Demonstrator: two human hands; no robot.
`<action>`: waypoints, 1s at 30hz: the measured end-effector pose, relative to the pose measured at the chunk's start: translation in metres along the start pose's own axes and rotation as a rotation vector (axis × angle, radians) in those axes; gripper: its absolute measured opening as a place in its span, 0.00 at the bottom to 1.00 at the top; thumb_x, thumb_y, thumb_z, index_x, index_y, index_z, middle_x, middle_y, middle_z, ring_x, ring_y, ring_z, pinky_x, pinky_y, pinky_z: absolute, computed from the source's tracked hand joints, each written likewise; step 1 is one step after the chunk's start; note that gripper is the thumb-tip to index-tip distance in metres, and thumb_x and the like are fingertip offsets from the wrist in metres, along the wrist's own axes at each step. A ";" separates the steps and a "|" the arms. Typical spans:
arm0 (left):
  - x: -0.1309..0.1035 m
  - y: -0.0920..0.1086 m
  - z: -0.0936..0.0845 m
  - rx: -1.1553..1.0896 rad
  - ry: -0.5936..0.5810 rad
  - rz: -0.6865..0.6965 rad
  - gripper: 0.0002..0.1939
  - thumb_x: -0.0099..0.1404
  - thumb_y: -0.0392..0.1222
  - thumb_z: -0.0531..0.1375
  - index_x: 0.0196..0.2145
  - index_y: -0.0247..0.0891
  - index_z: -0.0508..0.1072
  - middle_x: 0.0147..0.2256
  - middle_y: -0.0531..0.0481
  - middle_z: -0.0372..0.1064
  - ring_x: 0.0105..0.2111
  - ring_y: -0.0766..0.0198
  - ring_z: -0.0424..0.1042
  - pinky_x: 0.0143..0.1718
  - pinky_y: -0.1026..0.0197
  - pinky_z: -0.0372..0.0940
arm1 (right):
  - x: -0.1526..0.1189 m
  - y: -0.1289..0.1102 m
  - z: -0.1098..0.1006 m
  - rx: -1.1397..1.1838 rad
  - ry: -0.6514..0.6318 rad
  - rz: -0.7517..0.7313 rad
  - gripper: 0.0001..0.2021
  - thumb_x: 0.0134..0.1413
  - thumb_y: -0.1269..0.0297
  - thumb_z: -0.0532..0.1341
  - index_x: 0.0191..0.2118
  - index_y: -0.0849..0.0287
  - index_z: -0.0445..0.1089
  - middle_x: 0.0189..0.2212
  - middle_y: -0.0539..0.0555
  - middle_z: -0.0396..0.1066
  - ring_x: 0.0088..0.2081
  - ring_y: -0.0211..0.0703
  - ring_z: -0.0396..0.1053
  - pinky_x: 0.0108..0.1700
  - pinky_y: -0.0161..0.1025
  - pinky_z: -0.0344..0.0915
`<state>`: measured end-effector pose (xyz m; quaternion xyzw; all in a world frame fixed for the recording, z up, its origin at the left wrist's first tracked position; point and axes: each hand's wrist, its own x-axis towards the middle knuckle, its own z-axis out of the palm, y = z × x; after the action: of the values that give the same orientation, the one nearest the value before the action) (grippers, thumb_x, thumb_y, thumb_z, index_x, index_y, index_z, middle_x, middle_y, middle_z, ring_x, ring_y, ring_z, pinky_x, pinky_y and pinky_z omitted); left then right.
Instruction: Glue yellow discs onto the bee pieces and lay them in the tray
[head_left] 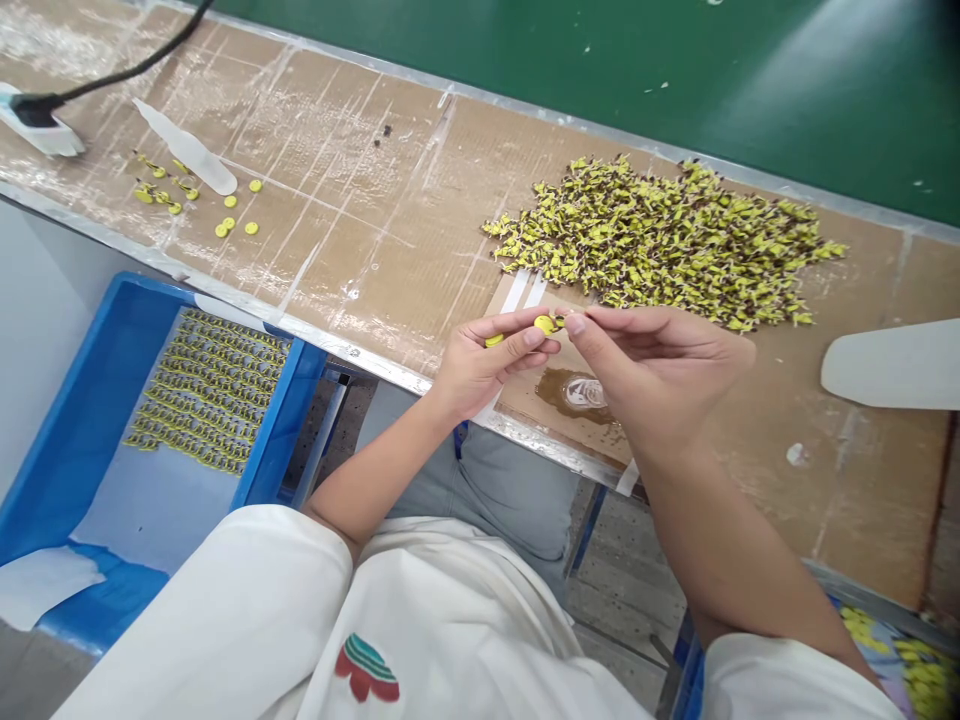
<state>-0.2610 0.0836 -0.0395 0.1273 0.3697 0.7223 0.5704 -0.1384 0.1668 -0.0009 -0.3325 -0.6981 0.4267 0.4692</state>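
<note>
Between thumb and forefinger, my left hand [495, 358] pinches a round yellow piece [544, 325]; another yellow piece [493, 341] shows against its fingers. My right hand [649, 365] meets it from the right, its thumb and forefinger closed on a small dark part [559, 322] at the edge of the yellow piece. Just beyond the hands lies a large heap of small yellow and dark brown pieces [675, 240]. Below the fingers, a clear round blob [583, 392] sits in a wet brown patch on the cardboard-covered table [420, 250].
At the left, yellow discs [230, 201] lie near a white pointed tool [187, 148] and a power strip [45, 125] with a black cable. A blue bin [67, 400] holds rows of yellow pieces [214, 390]. A white object [892, 365] is at the right.
</note>
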 end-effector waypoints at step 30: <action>-0.002 -0.001 0.000 -0.010 0.044 0.027 0.16 0.51 0.44 0.75 0.39 0.43 0.84 0.43 0.50 0.82 0.38 0.65 0.81 0.49 0.61 0.74 | -0.002 -0.004 -0.001 -0.001 -0.076 -0.010 0.08 0.48 0.66 0.74 0.36 0.48 0.81 0.35 0.49 0.82 0.37 0.47 0.80 0.42 0.45 0.80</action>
<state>-0.2596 0.0821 -0.0393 0.1135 0.3770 0.7342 0.5531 -0.1371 0.1634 0.0021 -0.3128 -0.7171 0.4363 0.4445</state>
